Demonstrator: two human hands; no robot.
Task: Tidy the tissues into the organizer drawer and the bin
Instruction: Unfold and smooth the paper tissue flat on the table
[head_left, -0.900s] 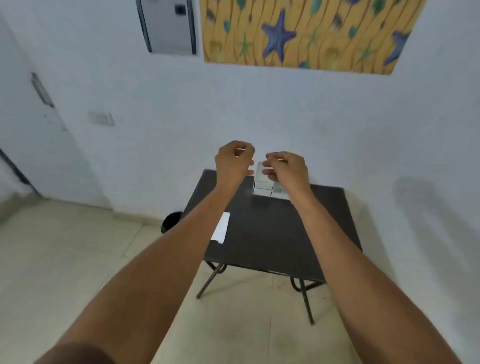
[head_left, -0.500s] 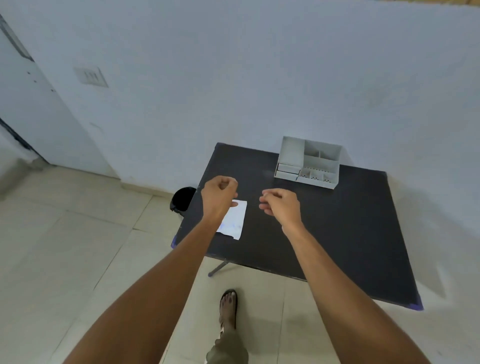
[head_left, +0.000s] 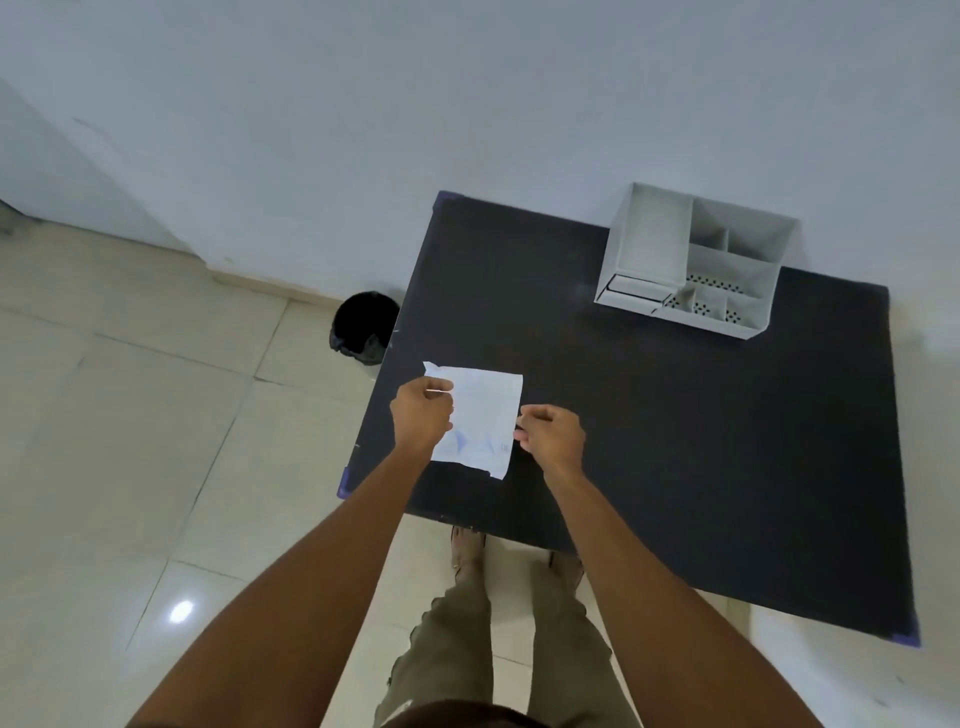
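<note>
A flat white tissue pack (head_left: 480, 415) lies near the left front of the black table (head_left: 675, 441). My left hand (head_left: 422, 413) rests over its left edge with fingers curled; whether it grips the pack I cannot tell. My right hand (head_left: 551, 435) hovers at the pack's right edge, fingers curled, touching or almost touching it. A grey desk organizer (head_left: 696, 260) stands at the table's back, against the wall, its small drawer (head_left: 634, 293) at the lower left slightly pulled out. On the floor left of the table is a black bin (head_left: 363, 327) with a black liner.
A white wall runs behind the table. Beige floor tiles (head_left: 130, 441) spread to the left. My legs and sandalled feet (head_left: 467, 551) stand at the table's front edge. The table's corners carry purple tape.
The view has tilted down and come nearer the table. Both hands have come down from in front of the organizer to the tissue pack's two sides.
</note>
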